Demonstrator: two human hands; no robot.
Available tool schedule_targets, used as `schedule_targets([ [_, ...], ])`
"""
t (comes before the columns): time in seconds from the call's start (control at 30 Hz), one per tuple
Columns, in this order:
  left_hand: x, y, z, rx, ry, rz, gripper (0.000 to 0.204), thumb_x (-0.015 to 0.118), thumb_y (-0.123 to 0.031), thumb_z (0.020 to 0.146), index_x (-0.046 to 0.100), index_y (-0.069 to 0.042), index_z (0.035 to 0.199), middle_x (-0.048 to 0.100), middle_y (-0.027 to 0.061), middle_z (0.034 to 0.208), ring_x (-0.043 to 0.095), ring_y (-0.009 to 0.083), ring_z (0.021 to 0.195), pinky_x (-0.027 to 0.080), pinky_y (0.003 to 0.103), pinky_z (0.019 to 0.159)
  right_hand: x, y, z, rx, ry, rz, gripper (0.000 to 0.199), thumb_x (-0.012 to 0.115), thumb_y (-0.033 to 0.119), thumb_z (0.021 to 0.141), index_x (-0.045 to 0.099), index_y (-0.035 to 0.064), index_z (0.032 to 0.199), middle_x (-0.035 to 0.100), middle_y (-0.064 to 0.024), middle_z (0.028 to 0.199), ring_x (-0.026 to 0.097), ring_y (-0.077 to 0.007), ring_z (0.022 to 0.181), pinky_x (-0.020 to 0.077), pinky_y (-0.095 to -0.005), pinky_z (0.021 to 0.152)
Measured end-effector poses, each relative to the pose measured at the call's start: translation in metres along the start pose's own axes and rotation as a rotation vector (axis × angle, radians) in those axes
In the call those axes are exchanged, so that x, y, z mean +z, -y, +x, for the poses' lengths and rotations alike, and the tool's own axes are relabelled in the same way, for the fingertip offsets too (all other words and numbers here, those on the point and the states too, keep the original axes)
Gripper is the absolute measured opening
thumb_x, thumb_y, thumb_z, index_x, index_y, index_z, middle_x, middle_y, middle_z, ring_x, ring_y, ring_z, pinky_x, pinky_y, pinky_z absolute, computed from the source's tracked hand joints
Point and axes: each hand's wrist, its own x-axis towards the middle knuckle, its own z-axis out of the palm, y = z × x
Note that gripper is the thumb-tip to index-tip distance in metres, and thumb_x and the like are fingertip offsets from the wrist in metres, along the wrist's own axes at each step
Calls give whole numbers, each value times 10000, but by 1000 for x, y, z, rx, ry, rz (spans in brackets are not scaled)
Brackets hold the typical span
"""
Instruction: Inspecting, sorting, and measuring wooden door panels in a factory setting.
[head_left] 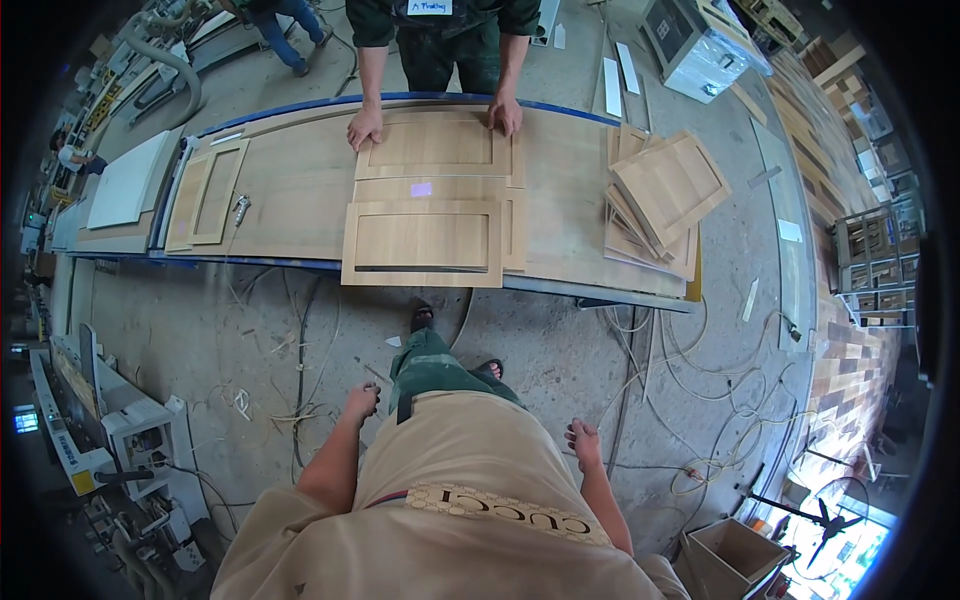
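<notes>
Left hand [362,401] at my 7 o'clock, fingers curled, seemingly on something small; I can't tell what. Nearest door panel [423,243] lies at 12, overhanging the bench [290,205]: stiff, flat, probably light; grip both short edges. Right hand [583,441] at 5, loosely open, empty.

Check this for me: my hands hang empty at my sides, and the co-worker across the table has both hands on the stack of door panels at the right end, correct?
Not quite. The head view shows the co-worker's hands pressed on the far door panel at the table's middle, not on the stack at the right end. Your left hand and right hand do hang at your sides, apparently empty.
</notes>
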Motion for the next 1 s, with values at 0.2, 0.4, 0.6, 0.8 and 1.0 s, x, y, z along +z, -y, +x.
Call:
schedule_targets([
  [0.2,-10,-23,-14,74,-49,19,455,642,-285,949,630,-37,1331,715,129,943,645,196,713,532,354,623,9,3,4,-14,21,-18,391,600,344,1037,647,71,1314,702,-61,1146,678,-159,939,518,-322,778],
  [0.4,-22,-33,-16,117,-32,-12,450,647,-288,952,630,-39,1327,703,115,927,642,184,719,534,346,625,7,-22,4,18,15,-1,372,598,330,1040,650,83,1313,708,-53,1135,682,-154,927,519,-306,736],
  [0.6,-21,-46,-12,94,-42,39,445,650,-287,949,637,-44,1321,700,117,932,650,180,746,539,346,645,11,-42,2,76,8,-3,322,595,323,1038,675,89,1245,714,-37,1104,680,-143,900,517,-305,720],
  [0.8,-20,-123,40,477,-184,360,578,672,-290,902,581,-50,1420,709,242,1130,694,373,1043,544,446,904,19,-37,-4,114,36,-14,291,595,315,1036,683,91,1199,705,-25,1064,674,-138,884,515,-304,728],
  [1.0,30,-335,121,594,-128,759,716,596,-244,903,371,-84,1564,599,221,1348,594,386,1244,500,488,1024,24,5,-31,156,-73,-12,302,598,300,1039,676,88,1239,702,-23,1066,673,-130,900,516,-301,743],
])
